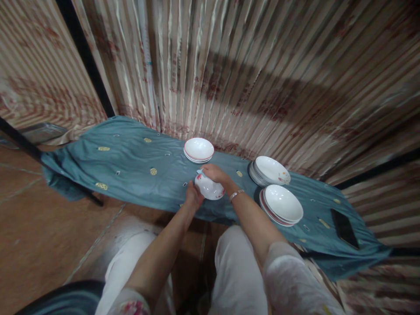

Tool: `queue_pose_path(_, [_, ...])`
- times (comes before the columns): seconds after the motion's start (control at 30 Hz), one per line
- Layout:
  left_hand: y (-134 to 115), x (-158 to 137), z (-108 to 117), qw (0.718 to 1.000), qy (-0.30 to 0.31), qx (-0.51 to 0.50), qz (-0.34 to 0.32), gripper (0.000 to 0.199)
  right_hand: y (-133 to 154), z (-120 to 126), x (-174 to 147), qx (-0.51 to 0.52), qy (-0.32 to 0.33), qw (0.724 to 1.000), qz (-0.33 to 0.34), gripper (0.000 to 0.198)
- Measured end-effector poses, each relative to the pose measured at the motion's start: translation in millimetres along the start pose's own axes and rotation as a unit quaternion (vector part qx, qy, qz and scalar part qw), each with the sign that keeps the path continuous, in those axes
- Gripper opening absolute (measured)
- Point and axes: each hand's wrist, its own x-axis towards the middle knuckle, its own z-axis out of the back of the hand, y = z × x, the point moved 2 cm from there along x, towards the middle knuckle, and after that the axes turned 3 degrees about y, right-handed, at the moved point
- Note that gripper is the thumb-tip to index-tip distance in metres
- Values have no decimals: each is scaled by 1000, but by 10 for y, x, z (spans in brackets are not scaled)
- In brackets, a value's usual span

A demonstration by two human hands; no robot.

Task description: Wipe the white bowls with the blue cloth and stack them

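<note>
A white bowl with red flowers is tilted between my hands, above the front part of the cloth-covered shelf. My left hand grips the bowl's left side, fingers closed on its edge. At the bowl's far rim, my right hand is closed around a small pale blue piece that looks like a cloth, pressed against the bowl. Just beyond them a short stack of white bowls with red rims sits on the blue-green tablecloth.
To the right stand a stack of white flowered dishes and, nearer me, a stack of white bowls, some red-sided. A black phone lies at the right end. Black frame poles rise at the left, and a striped curtain hangs behind.
</note>
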Motion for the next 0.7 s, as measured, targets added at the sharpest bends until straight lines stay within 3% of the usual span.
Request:
queue_pose_path(0.13, [0,14,12,1000,4,-7,0,46,-206,30,-55,92,20,995,-43,30])
queue_pose_path(0.3, [-1,8,-3,1000,2,-9,3,46,-413,0,-198,191,-18,976,-106,35])
queue_pose_path(0.53, [2,-25,-30,1000,6,4,-3,48,-557,-209,-540,266,-106,944,-165,45])
queue_pose_path(0.7, [5,-7,-13,1000,15,0,-7,48,-559,-435,-785,291,-221,914,-176,48])
